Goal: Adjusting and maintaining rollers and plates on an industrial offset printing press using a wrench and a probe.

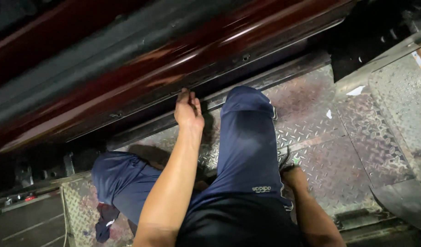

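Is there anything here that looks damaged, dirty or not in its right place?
Small white scraps lie on the patterned metal floor, and a dark cloth is dropped beside the knee. The left hand touches the lower edge of the dark red car body, which shows no clear damage.

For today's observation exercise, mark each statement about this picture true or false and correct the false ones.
1. The left hand reaches up to the lower edge of the dark red car body. True.
2. The floor is smooth white tile. False: it is metal diamond plate floor.
3. The right hand is low beside the leg, on or close to the floor. True.
4. The person wears bright yellow trousers. False: the trousers are dark blue.
5. The left hand holds a large hammer. False: no tool shows in it; its fingertips touch the car's edge.
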